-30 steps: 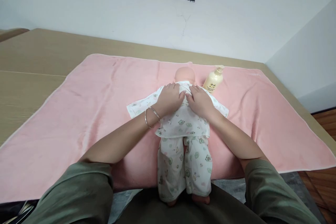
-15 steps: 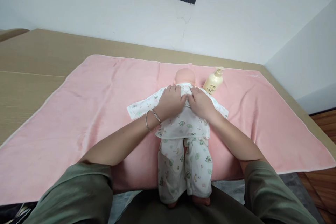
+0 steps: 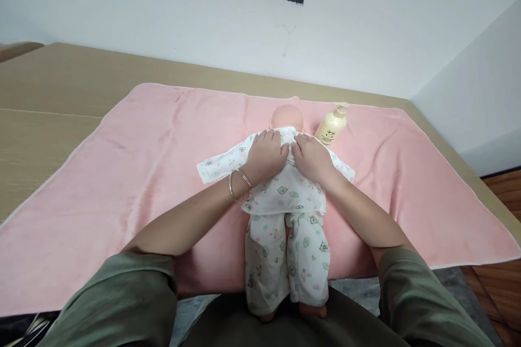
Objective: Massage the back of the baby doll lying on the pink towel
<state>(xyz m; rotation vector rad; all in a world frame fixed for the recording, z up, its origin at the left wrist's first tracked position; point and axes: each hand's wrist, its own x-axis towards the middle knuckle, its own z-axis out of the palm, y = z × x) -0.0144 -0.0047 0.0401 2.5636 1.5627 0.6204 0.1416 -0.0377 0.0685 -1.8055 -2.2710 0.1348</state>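
A baby doll (image 3: 288, 190) in a white patterned top and trousers lies face down on a pink blanket (image 3: 171, 146), its bald head away from me and its feet at the near edge. My left hand (image 3: 266, 156) rests flat on the upper left of the doll's back, bangles round the wrist. On the upper right of the back lies my right hand (image 3: 311, 157). The thumbs are close together near the middle of the back. Neither hand grasps anything.
A pale yellow pump bottle (image 3: 331, 124) lies on the blanket just right of the doll's head. The wooden table (image 3: 93, 68) shows around the blanket, against a white wall with a dark frame.
Both hands remain on the doll's upper back, with only a very slight shift upward. The doll and the bottle have stayed in place.
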